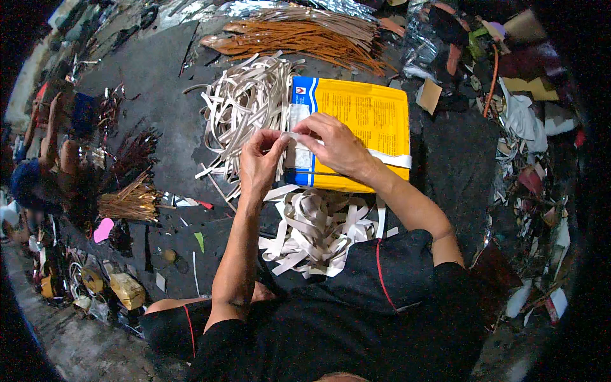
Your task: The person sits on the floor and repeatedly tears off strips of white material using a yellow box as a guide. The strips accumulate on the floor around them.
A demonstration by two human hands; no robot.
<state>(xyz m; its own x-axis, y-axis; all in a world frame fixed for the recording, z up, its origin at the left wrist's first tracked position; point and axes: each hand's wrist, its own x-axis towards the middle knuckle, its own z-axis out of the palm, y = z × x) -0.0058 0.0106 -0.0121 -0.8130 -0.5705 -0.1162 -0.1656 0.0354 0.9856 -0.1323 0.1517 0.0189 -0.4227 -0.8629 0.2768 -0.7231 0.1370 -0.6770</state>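
Both hands meet at the left edge of a yellow package [363, 105] with a blue and white side band. My left hand [258, 167] is closed, thumb against fingertips, pinching a thin whitish strip [292, 135]. From the package side, my right hand [336, 145] pinches the same strip close by. A white flat band [393, 159] lies across the package and passes beneath my right hand; whether it joins the pinched strip is hidden. Left of the package lies a heap of long off-white strips [245, 105]. More white strips [312, 223] are piled between the package and my lap.
Bundles of orange-brown strips [286, 39] lie beyond the package. At the left, another person [48, 159] sits near a bundle of tan strips [130, 198]. Mixed scraps [531, 172] cover the right side. A wrapped tan block [127, 291] rests at the lower left.
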